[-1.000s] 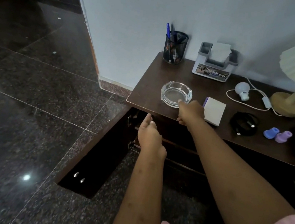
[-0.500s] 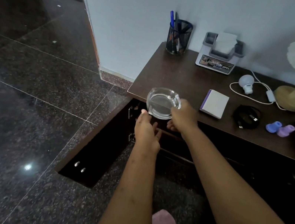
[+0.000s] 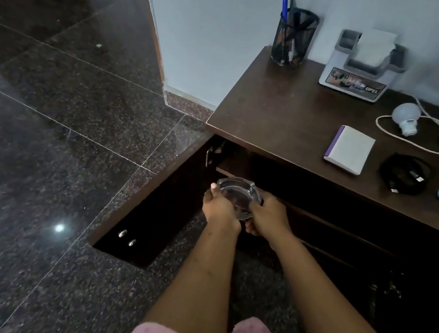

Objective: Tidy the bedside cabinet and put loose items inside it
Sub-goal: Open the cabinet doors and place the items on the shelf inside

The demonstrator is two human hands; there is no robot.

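Head view: left hand (image 3: pixel 220 208) and right hand (image 3: pixel 270 218), fingers curled round glass ashtray (image 3: pixel 238 195) before open cabinet (image 3: pixel 279 112). Risk: slick glass slips or knocks the shelf edge (image 3: pixel 237 174)

glass ashtray (image 3: pixel 237 197) has left the cabinet top, now lowered by both hands before the open cabinet.

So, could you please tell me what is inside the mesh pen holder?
A blue pen and a dark pen stick out of the mesh pen holder; the mesh obscures whatever else sits lower down.
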